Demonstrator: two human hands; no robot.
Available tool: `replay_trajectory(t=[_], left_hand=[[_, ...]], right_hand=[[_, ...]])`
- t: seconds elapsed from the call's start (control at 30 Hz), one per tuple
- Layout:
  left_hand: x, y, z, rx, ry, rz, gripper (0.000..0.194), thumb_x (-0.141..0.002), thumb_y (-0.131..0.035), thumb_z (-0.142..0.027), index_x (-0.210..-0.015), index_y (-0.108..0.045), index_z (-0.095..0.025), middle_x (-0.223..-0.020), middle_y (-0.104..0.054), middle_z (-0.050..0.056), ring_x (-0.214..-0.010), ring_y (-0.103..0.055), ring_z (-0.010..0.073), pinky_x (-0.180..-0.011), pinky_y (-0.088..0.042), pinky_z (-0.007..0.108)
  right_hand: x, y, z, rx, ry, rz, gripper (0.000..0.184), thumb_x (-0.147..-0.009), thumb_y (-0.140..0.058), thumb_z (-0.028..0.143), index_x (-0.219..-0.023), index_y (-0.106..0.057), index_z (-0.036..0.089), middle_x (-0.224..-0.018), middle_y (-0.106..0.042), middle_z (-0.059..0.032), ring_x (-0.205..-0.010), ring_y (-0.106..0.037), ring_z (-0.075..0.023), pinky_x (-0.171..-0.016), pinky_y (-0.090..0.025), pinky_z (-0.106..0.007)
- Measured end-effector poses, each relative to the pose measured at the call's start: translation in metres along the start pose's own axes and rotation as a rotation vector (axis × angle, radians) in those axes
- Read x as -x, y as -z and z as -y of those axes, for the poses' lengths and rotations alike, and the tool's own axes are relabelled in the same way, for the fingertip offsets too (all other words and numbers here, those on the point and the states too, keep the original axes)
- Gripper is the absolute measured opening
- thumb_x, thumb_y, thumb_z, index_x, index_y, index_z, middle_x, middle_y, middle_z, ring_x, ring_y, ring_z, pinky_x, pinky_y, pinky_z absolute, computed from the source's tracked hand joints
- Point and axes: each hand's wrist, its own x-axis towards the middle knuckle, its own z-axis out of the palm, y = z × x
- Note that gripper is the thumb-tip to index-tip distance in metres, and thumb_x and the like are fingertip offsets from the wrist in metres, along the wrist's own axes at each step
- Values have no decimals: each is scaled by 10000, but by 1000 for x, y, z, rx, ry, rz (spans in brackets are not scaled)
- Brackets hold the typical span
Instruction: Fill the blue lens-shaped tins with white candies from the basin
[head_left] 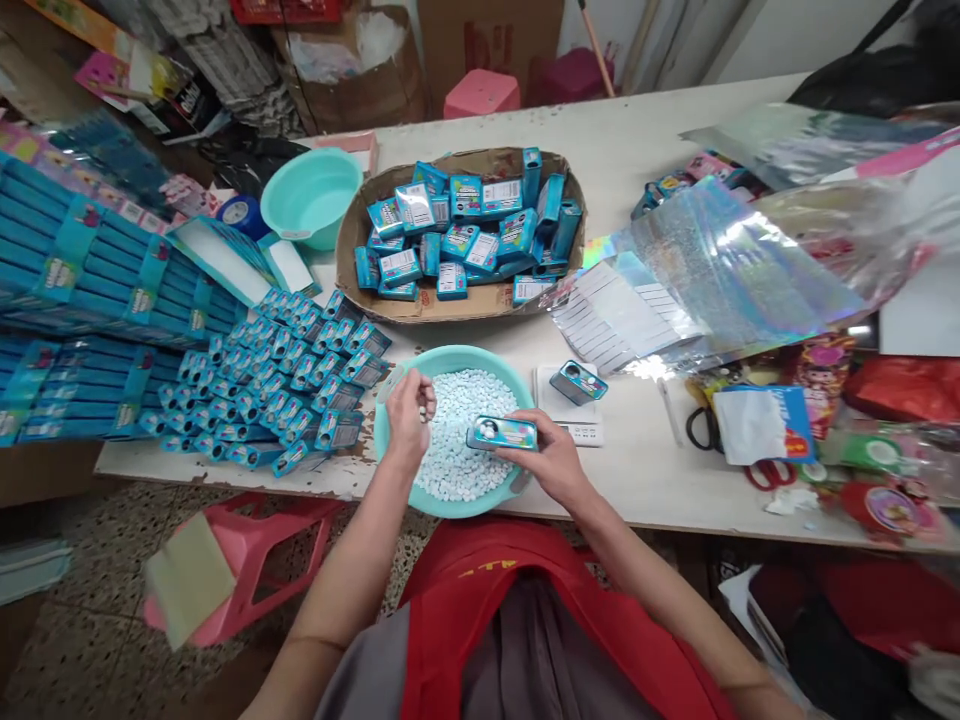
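My right hand (553, 458) grips a small blue candy box (510, 434) over the basin. White pieces show in the round opening at the box's end. On the left side of the basin, my left hand (409, 412) is closed with its fingers curled inward; what lies in them is hidden. Beneath both hands, a mint-green basin (459, 356) holds a heap of small pale candies (469, 480). Just right of the basin, another blue box (578, 382) with an uncovered round opening rests on a white kitchen scale (589, 433).
Behind the basin stands a cut-down carton (461, 305) of blue boxes. Many upright boxes (277, 375) crowd the left, beside bundled flat stacks (82, 260) and a second green basin (311, 195). Holographic bags (720, 270) and scissors (769, 474) lie right. A pink stool (255, 560) is below.
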Motion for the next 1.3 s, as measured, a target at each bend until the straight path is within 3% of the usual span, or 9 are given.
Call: replay_trajectory(t=[0.17,0.3,0.57,0.77,0.93,1.03,1.13,1.2,1.3], left_hand=[[3,11,44,-565,-109,166,123,-680,-679,-273,-788,-664,-218,-970,-653,91,-1006,-566,276,-859,-437,374],[14,-3,53,-762,-225,171,171,-793,-535,-288,-878,-664,-216,-980,-649,85,-876,-608,247,-828,-446,371],[7,-94,21,-583,-489,320,136,-820,-530,-235,-766,-654,-238,-824,-639,24,-778,-569,174,-723,-404,275],[9,-131,17,-626,-552,335,105,-836,-546,-223,-821,-649,-234,-828,-623,27,-749,-549,169,-716,-394,283],[19,-178,13,-818,-661,374,150,-806,-634,-350,-888,-631,-225,-915,-597,75,-913,-531,232,-784,-395,328],[20,-203,15,-936,-633,407,125,-797,-646,-328,-796,-603,-212,-903,-595,91,-930,-516,257,-775,-388,352],[16,-208,17,-809,-575,414,137,-799,-625,-239,-685,-556,-206,-848,-602,76,-897,-523,233,-762,-387,338],[11,-197,16,-577,-473,404,162,-772,-625,-220,-641,-532,-203,-775,-593,44,-798,-534,191,-726,-395,312],[3,-165,13,-90,-85,355,123,-689,-633,-226,-636,-527,-193,-633,-552,-5,-582,-502,126,-561,-369,250]], right_hand=[[52,70,-14,94,-63,-210,359,-655,-780,378,-951,-640,230,-958,-643,-43,-883,-627,-219,-776,-519,-366],[77,106,-50,267,-103,-363,354,-656,-761,431,-913,-643,217,-901,-643,-49,-843,-623,-229,-752,-522,-397],[74,91,-105,318,-51,-399,370,-705,-698,501,-916,-633,204,-890,-640,-60,-859,-625,-229,-777,-528,-418],[79,96,-105,376,3,-375,415,-739,-695,463,-1057,-605,213,-1038,-624,-94,-998,-593,-255,-884,-496,-479],[48,120,-93,443,51,-491,382,-789,-648,429,-1088,-582,201,-1044,-607,-99,-1014,-571,-250,-878,-492,-482],[13,124,-90,461,83,-462,423,-774,-656,425,-1116,-566,193,-1086,-594,-112,-1051,-552,-254,-875,-488,-461],[-22,117,-92,437,73,-395,532,-724,-684,438,-1164,-532,179,-1155,-579,-130,-1094,-538,-263,-865,-486,-439],[-39,110,-90,394,56,-370,492,-720,-676,445,-1113,-552,177,-1103,-613,-112,-1040,-569,-254,-861,-481,-428],[-49,99,-69,354,85,-387,348,-746,-652,444,-983,-593,195,-955,-653,-59,-917,-606,-232,-842,-475,-405]])
